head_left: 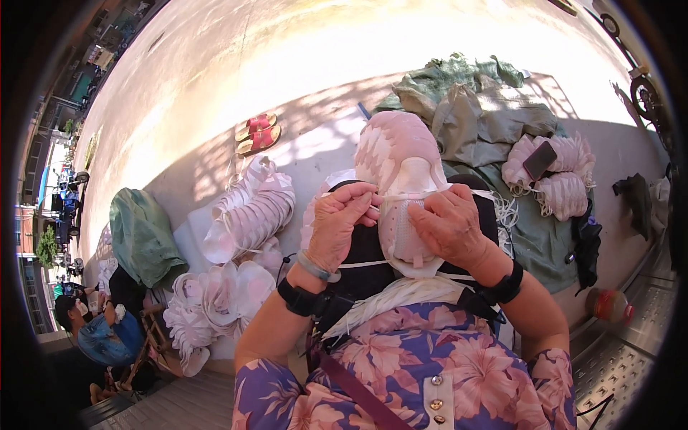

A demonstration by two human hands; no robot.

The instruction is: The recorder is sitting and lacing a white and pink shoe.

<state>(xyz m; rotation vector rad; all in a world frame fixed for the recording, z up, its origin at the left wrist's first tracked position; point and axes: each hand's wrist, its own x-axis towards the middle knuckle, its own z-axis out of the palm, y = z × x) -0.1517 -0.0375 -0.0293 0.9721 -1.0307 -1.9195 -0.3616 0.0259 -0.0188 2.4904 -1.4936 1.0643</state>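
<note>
A stack of pale pink and white shoe uppers [398,147] lies across my lap, the top one with its tongue and lacing area toward me. A thin white lace [403,196] runs across that upper between my two hands. My left hand [342,213] pinches the lace at the upper's left side. My right hand [450,223] is closed at the right side, fingers bent over the lacing area, with the lace at its fingers. A bundle of loose white laces [394,301] lies on my lap, and more hang beside my right hand.
Nested shoe uppers [251,208] and loose ones [215,301] lie to the left, near a green sack [145,229] and red sandals [258,134]. Right are green sacking [494,118], uppers with a phone [540,160], and a bottle [608,304]. A person [107,333] sits far left.
</note>
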